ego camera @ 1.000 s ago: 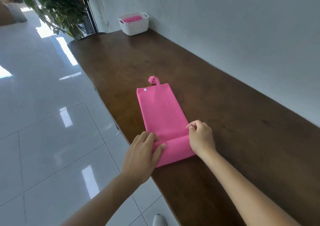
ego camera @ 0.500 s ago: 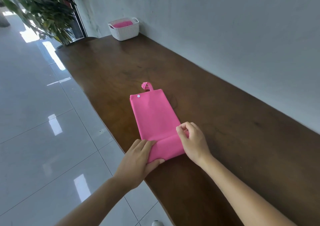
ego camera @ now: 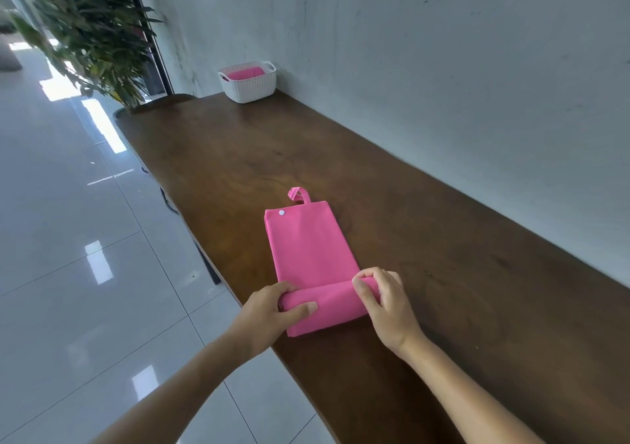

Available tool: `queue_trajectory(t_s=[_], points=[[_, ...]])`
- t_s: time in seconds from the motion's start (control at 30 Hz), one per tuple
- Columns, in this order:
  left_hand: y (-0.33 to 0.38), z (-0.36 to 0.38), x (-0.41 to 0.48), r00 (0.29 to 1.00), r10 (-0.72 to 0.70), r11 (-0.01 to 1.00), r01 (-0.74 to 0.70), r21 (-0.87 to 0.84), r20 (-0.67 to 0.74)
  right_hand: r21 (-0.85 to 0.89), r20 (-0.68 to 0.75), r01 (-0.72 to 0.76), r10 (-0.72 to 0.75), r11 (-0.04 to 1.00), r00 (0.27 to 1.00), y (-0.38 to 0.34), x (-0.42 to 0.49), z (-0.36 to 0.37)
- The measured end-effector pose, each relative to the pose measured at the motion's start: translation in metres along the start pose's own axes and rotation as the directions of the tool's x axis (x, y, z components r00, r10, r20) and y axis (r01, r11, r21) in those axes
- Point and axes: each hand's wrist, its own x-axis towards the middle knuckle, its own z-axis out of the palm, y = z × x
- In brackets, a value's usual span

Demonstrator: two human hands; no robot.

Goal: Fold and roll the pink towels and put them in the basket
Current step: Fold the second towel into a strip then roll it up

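Rolled up now, the pink towel's (ego camera: 313, 256) near end has gone from flat fold to tube. Left hand (ego camera: 272, 310) and right hand (ego camera: 383, 302) each grip one end of it on the table (ego camera: 443, 273).

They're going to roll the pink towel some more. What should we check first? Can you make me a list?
1. Left hand and right hand each grip one end of the roll: ok.
2. Roll runs straight across the pink towel: ok.
3. Flat part ahead lies smooth: ok.
4. Hanging loop sticks out at the far end, not tucked in: ok.
5. Roll is tight inside: cannot tell.
6. Basket has room beside the rolled towel in it: cannot tell.
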Motion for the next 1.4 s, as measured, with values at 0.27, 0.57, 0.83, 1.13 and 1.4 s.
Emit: queue_trajectory(t_s=[0.27,0.57,0.83,1.13,1.4], points=[[-0.001,0.015,-0.009,0.94,0.269,0.939,-0.208,0.273,-0.209,-0.057,0.034,-0.154,0.156,0.986,0.987,-0.01,0.032,0.004],[-0.008,0.009,0.007,0.913,0.311,0.901,-0.194,0.387,-0.265,-0.043,0.014,-0.201,0.202,0.979,0.979,-0.021,0.051,0.004],[-0.01,-0.016,0.023,0.99,0.128,0.968,-0.112,0.226,-0.057,-0.113,0.056,0.053,-0.047,0.992,0.997,0.008,0.021,0.002],[-0.011,-0.018,0.032,1.0,-0.003,0.998,0.003,0.07,0.009,-0.068,0.067,0.121,-0.116,0.99,0.991,0.018,0.01,0.001],[-0.02,-0.002,0.018,0.956,0.225,0.956,-0.18,0.23,-0.187,-0.019,0.123,0.027,-0.025,0.999,0.992,0.01,0.034,-0.001]])
